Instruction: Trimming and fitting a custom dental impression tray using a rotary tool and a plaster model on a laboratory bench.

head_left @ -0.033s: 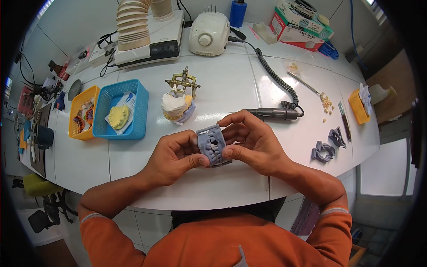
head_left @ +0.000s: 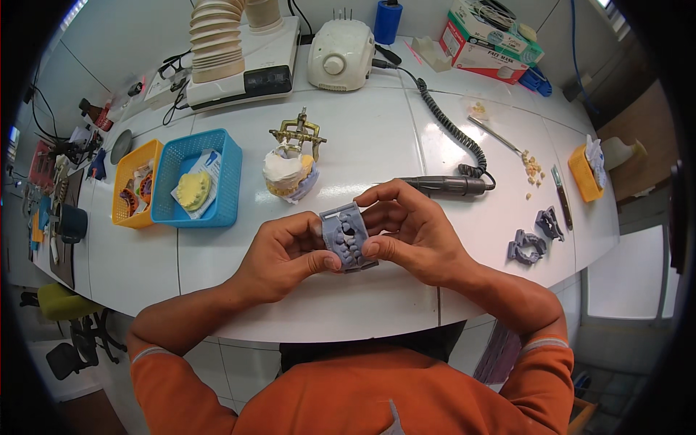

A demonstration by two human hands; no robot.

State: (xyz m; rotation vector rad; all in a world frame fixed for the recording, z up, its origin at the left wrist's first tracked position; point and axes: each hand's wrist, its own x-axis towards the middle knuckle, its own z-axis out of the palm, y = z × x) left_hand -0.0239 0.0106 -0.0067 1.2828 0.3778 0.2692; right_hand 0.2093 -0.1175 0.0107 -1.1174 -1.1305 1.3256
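A grey dental model [head_left: 346, 238] with upper and lower teeth is held up over the near part of the table. My left hand [head_left: 279, 257] grips its left side, thumb on the front near the bottom edge. On the other side my right hand [head_left: 413, 235] holds it with thumb and fingers, the thumb against the teeth. Just behind it stands a brass articulator [head_left: 299, 134] with a white and yellowish plaster cast [head_left: 286, 168]. A black handpiece [head_left: 446, 186] lies beyond my right hand, its coiled cord [head_left: 460, 130] running back to a white control box [head_left: 344, 56].
A blue basket [head_left: 233, 170] holding a yellow cast and an orange basket [head_left: 118, 190] stand at the left. On the right lie grey model pieces [head_left: 527, 247], a knife [head_left: 562, 197] and loose artificial teeth [head_left: 533, 168]. A dust extractor [head_left: 250, 83] stands at the back.
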